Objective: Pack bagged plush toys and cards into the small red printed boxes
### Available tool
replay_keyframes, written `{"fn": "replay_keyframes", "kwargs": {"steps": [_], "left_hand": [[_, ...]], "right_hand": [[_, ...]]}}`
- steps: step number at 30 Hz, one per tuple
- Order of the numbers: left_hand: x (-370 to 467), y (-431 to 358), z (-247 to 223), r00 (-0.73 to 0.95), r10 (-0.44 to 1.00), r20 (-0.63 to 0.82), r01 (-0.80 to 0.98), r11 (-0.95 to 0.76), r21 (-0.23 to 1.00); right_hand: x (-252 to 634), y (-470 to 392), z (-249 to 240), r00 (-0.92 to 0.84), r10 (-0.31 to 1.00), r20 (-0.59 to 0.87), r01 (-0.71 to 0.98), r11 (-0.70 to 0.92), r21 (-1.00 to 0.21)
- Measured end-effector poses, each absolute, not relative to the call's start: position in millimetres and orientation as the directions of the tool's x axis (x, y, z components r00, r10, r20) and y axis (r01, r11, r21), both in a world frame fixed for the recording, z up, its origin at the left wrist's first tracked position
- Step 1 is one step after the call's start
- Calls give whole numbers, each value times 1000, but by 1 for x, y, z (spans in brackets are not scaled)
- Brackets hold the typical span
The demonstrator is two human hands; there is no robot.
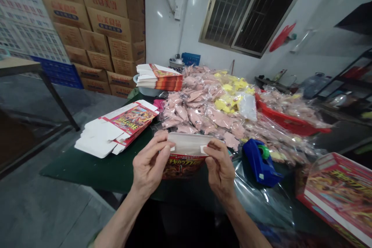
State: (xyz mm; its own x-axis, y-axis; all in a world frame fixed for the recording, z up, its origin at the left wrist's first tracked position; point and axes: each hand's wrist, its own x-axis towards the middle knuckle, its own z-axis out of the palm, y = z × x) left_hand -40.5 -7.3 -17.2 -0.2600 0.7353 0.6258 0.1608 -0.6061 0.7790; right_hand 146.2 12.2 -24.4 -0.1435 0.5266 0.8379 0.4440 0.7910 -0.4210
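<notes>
A red printed carton (183, 167) with a white inside stands upright in front of me, its top flap (190, 138) raised. My left hand (151, 164) pinches the carton's left top corner by a small white side flap. At the opposite corner, my right hand (220, 166) grips the other side flap between thumb and fingers. Flattened cartons (116, 130) lie in a stack to the left of my left hand. Right of my right hand sits a blue tape dispenser (258, 164) with a green core. What the carton holds, if anything, is hidden.
Bagged pink pieces (200, 114) and yellow ones (229, 85) heap across the back of the green table (87, 168). A red basket (286, 120) holds more bags. More cartons (340, 193) are at right; folded sleeves (159, 77) rest on a tub. Brown boxes (101, 19) stack behind.
</notes>
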Motion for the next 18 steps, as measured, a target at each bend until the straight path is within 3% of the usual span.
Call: {"fn": "replay_keyframes", "kwargs": {"steps": [5, 8, 14, 18], "left_hand": [[-35, 0, -10, -294, 858, 422, -272, -498, 823], [-32, 4, 0, -235, 900, 367, -411, -434, 802], [-36, 5, 6, -180, 896, 406, -468, -441, 765], [-39, 1, 0, -132, 909, 396, -488, -407, 772]], "right_hand": [[142, 10, -10, 9, 688, 726, 264, 698, -665], [142, 10, -5, -29, 767, 641, 150, 637, -756], [150, 3, -1, -108, 664, 740, 288, 733, -616], [154, -4, -4, -175, 686, 706, 283, 722, -631]]}}
